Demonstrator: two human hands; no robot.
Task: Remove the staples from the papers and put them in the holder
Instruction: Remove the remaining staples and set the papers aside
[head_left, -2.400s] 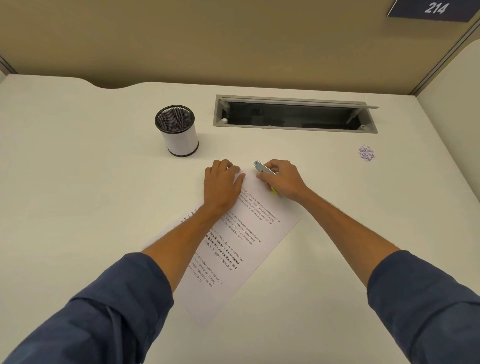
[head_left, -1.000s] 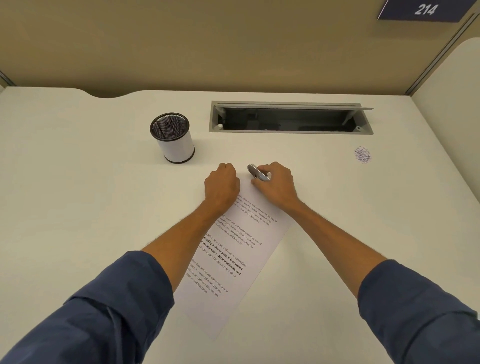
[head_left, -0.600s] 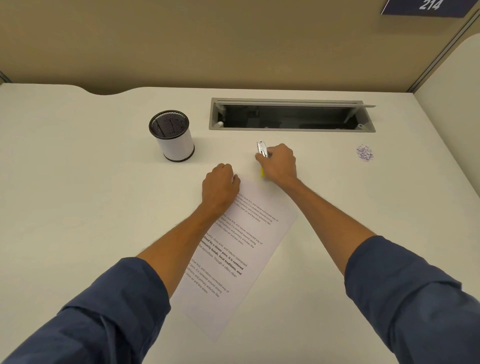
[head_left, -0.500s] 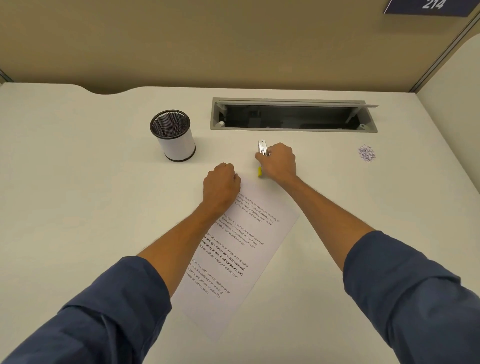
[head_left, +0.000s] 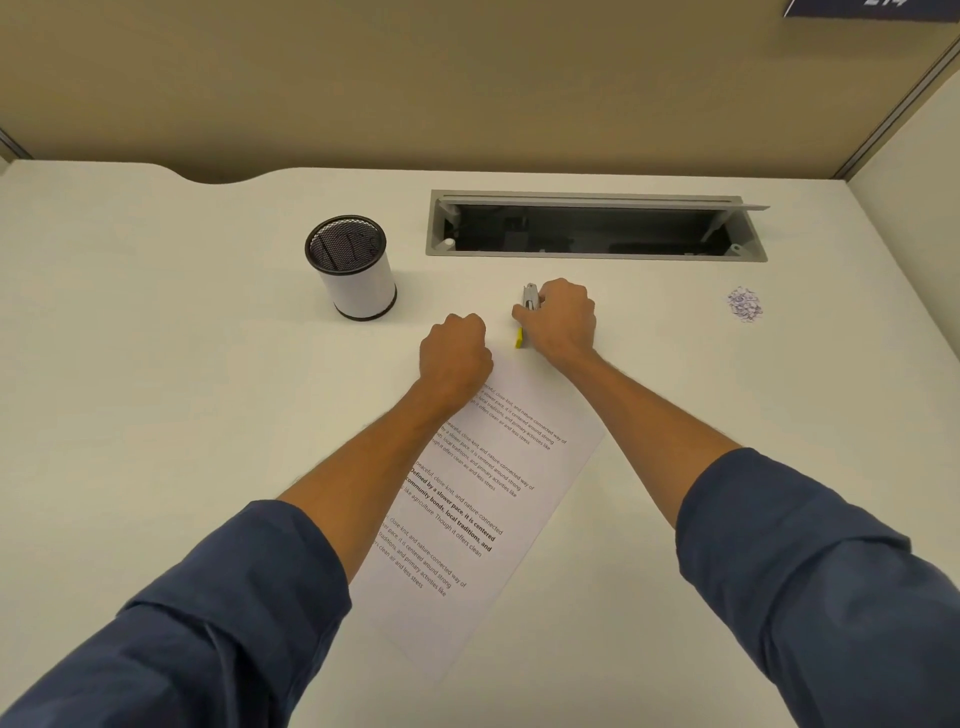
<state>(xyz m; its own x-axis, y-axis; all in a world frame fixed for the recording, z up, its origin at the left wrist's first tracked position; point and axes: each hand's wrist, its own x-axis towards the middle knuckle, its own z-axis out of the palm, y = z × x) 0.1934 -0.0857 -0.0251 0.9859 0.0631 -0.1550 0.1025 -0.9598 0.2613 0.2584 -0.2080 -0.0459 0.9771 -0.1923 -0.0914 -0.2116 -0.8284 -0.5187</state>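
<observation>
Printed papers (head_left: 488, 499) lie slanted on the white desk (head_left: 156, 415) in front of me. My left hand (head_left: 457, 356) is a closed fist pressing on the papers' top corner; whether it holds anything is hidden. Just beyond the papers' top edge, my right hand (head_left: 561, 322) is closed around a staple remover (head_left: 529, 301) with silver metal jaws pointing away and a yellow end toward me. The holder (head_left: 353, 267), a white cup with a black mesh inside, stands upright to the left of both hands.
An open grey cable tray slot (head_left: 592, 223) is sunk into the desk behind my hands. A small pile of purplish staples (head_left: 744, 305) lies at the right. Tan partition walls close off the back and right.
My right hand lifted the staple remover off the papers' corner and moved it away, past the top edge. My left hand went from flat to a fist at the corner.
</observation>
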